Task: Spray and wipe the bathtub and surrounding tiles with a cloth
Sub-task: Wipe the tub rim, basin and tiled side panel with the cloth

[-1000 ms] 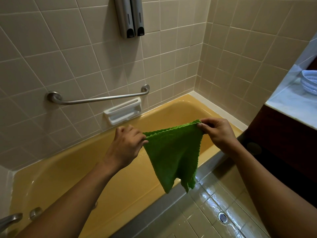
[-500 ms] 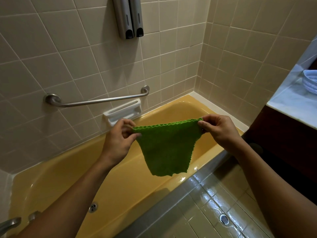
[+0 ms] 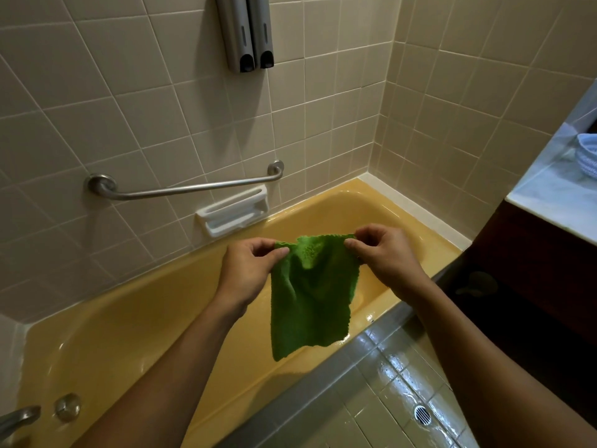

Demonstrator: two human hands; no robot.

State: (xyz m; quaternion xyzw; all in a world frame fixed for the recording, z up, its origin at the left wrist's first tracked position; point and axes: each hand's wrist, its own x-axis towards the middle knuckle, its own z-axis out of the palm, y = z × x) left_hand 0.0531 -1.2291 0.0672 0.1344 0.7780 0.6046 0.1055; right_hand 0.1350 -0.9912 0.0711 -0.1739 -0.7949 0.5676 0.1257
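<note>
A green cloth [image 3: 310, 305] hangs in the air over the yellow bathtub [image 3: 135, 334]. My left hand [image 3: 248, 270] pinches its top left corner and my right hand [image 3: 384, 257] pinches its top right corner. The top edge sags in a fold between the two hands, and the rest of the cloth droops down toward the tub's near rim. Beige wall tiles [image 3: 145, 130] surround the tub on the left and far sides. No spray bottle is in view.
A metal grab bar [image 3: 187, 187] and a white soap dish [image 3: 234, 210] are fixed to the wall above the tub. Two grey dispensers [image 3: 247, 33] hang higher up. A faucet [image 3: 17, 418] shows at bottom left, a floor drain [image 3: 422, 414] on the wet floor tiles, a counter [image 3: 555, 195] at right.
My hands have come closer together, so the cloth's top edge went from stretched taut to slack and folded. The cloth hangs longer and lower now.
</note>
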